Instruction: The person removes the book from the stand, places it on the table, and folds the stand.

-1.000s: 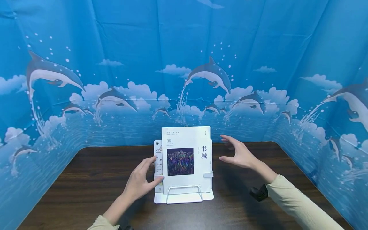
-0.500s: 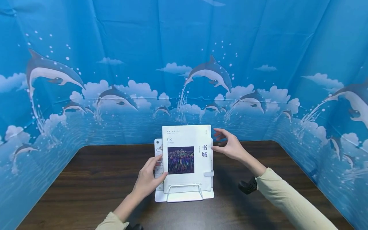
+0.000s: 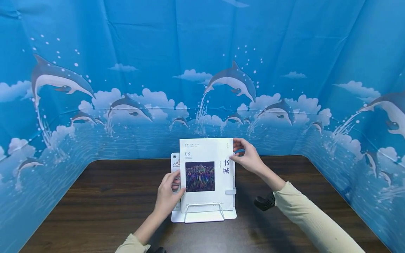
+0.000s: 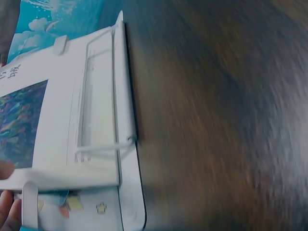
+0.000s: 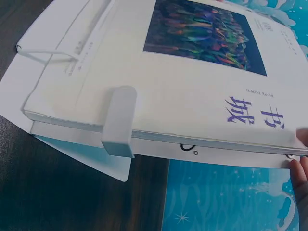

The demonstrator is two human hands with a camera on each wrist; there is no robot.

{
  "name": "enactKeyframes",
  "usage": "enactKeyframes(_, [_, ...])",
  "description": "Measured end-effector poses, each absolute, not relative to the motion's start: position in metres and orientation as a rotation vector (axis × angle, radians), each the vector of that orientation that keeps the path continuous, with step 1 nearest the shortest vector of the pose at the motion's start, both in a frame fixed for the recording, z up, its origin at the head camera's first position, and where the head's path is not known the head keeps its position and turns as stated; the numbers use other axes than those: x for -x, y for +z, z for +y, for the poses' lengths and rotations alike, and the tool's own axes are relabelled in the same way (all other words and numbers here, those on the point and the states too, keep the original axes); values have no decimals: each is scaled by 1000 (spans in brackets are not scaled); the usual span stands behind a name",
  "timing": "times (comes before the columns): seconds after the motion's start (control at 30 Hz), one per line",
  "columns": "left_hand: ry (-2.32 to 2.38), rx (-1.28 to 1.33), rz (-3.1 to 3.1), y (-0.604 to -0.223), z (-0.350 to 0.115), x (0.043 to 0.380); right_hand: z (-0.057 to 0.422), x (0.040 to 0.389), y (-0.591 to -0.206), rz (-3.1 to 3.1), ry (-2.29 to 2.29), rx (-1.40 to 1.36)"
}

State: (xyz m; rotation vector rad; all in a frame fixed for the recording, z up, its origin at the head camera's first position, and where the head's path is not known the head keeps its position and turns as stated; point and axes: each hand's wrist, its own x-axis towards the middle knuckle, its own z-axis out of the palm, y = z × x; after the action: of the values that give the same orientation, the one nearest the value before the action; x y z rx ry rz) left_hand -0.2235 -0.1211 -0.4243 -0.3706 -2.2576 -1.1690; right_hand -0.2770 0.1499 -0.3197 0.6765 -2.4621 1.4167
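A white book (image 3: pixel 202 200) with a dark, colourful square picture on its cover leans upright on a white book stand (image 3: pixel 229 213). My left hand (image 3: pixel 169 193) pinches the book's left edge, thumb on the cover and fingers behind it. At the upper right edge, my right hand (image 3: pixel 248 158) pinches the book the same way, its thumb (image 5: pixel 302 137) on the cover and its fingers (image 5: pixel 299 179) behind. A white side clip (image 5: pixel 119 120) laps over the cover's right edge. The left clip (image 4: pixel 30 204) stands beside the left fingers. A wire holder (image 4: pixel 82 115) crosses the book's bottom.
The stand's back plate (image 3: pixel 175 160), printed with cartoon drawings, shows left of the book. Underneath lies a dark wooden table (image 3: pixel 104 203). A blue curtain (image 3: pixel 152 70) with dolphins hangs close behind the stand and along both sides.
My right hand has moved left from beside the stand and taken hold of the book's right edge. My left hand has shifted right, its thumb now on the cover. The book has hardly moved.
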Motion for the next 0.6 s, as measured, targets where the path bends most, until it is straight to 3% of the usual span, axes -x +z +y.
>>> enactKeyframes(0.37, [-1236, 176, -2213, -425, -106, 224, 144, 268, -319, -2389, 1449, -706])
enactKeyframes(0.6, [-1214, 126, -2217, -422, -103, 222, 149, 284, -346, -2350, 1396, -731])
